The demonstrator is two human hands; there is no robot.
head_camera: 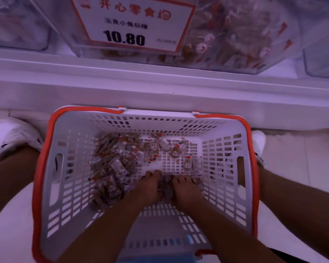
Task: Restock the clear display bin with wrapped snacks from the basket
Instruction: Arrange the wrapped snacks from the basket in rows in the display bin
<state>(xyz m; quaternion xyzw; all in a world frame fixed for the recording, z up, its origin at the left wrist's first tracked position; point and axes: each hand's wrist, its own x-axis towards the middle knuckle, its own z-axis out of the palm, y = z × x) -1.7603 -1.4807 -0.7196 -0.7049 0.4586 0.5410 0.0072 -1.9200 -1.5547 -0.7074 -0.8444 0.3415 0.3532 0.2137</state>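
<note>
Left hand (150, 186), right hand (187, 190) together, scooping wrapped snacks (110, 171) in basket (51, 149). Clear display bin (235, 35) part full; many left.

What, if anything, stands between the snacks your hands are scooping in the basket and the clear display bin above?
Nothing visible blocks the way. Both hands, left hand and right hand, cup wrapped snacks on the basket floor. The clear display bin sits beyond the white shelf ledge; its opening is out of frame, so I cannot judge that.
</note>
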